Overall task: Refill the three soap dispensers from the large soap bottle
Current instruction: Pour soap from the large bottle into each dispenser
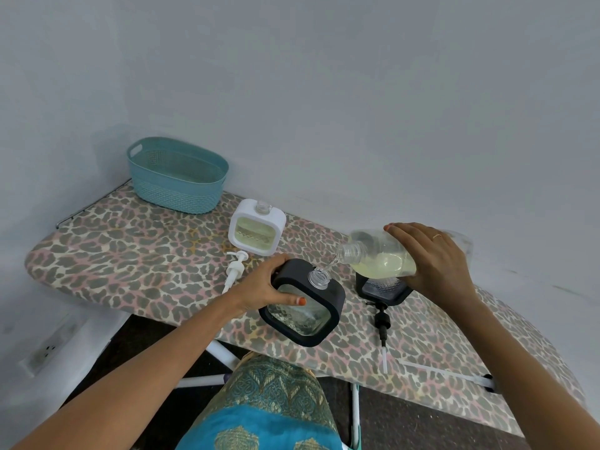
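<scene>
Item: refill in progress, second of three dispensers by the look of it. The right hand (435,258) wraps around the large soap bottle (386,254), which lies tipped nearly flat with its open neck lowered toward the left; pale yellow soap pools in the lower side and a thin stream runs from the mouth into the clear threaded neck of the black-framed dispenser (305,303). The left hand (266,284) grips that dispenser by its upper left corner, thumb across the front pane, tilting it toward the bottle on the leopard-print ironing board (130,254). The white-framed dispenser (258,230) stands open-necked further back, near the teal basket (177,175), and shows yellowish liquid behind its pane, so it appears already filled. Its white pump (235,267) lies on the board beside the left hand; a black pump (381,323) lies near the front edge. Next move, as judged: hold the stream centred on the narrow neck, level the bottle before overflow, then turn to the third dispenser (383,287). Obscured: that third unit sits behind and under the bottle and right hand, only its dark lower frame showing, fill level unreadable; the level in the black dispenser is hard to read through its patterned pane.
</scene>
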Action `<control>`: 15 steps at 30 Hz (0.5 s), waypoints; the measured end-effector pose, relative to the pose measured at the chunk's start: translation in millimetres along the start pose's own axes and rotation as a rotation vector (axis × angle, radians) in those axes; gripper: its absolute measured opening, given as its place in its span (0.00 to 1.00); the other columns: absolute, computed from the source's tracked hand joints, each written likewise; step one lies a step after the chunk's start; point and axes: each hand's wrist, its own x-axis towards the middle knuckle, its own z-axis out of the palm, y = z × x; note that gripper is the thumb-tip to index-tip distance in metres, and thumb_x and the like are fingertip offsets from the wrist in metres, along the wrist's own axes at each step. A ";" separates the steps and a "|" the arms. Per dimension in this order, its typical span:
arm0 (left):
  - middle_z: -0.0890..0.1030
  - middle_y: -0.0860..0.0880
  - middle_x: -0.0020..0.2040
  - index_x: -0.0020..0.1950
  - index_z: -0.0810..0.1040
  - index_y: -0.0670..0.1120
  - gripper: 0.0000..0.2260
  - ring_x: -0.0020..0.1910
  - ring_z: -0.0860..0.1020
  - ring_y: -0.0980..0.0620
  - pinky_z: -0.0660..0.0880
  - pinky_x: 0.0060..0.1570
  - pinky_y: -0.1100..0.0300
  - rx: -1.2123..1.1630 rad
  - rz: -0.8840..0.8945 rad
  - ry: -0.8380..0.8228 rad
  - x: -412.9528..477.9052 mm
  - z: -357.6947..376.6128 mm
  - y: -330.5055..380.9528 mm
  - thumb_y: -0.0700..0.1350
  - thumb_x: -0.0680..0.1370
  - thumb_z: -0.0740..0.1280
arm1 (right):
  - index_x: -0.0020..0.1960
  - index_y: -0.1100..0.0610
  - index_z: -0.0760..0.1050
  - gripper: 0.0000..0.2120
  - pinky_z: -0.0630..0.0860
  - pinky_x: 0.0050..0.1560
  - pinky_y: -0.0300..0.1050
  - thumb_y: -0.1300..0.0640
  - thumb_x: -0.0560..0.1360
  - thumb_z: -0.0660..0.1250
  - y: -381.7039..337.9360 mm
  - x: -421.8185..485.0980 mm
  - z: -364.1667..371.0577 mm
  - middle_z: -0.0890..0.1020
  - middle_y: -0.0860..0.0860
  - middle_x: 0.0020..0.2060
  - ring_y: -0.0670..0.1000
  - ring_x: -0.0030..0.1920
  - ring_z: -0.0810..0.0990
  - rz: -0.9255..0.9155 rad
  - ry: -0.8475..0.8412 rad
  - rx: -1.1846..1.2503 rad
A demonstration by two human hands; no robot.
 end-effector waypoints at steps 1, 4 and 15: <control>0.78 0.52 0.48 0.52 0.73 0.52 0.32 0.49 0.79 0.61 0.75 0.50 0.67 0.000 0.000 0.002 -0.1 0.1 -0.1 0.63 0.54 0.77 | 0.59 0.57 0.68 0.37 0.78 0.43 0.49 0.55 0.54 0.81 -0.4 0.2 0.0 0.83 0.57 0.50 0.58 0.48 0.82 -0.003 0.001 0.000; 0.79 0.52 0.48 0.52 0.73 0.52 0.31 0.49 0.79 0.60 0.75 0.50 0.67 0.000 0.005 0.006 -0.4 0.3 0.4 0.63 0.55 0.77 | 0.59 0.58 0.69 0.37 0.78 0.43 0.49 0.56 0.54 0.81 -0.8 0.0 0.5 0.83 0.57 0.50 0.58 0.47 0.83 -0.006 0.010 -0.001; 0.79 0.50 0.49 0.53 0.74 0.51 0.32 0.51 0.79 0.57 0.75 0.51 0.65 0.004 0.002 0.011 -1.6 -0.2 1.2 0.63 0.55 0.77 | 0.59 0.58 0.69 0.37 0.78 0.44 0.49 0.57 0.54 0.81 -1.7 -2.2 4.2 0.83 0.57 0.51 0.58 0.49 0.82 -0.007 -0.005 0.007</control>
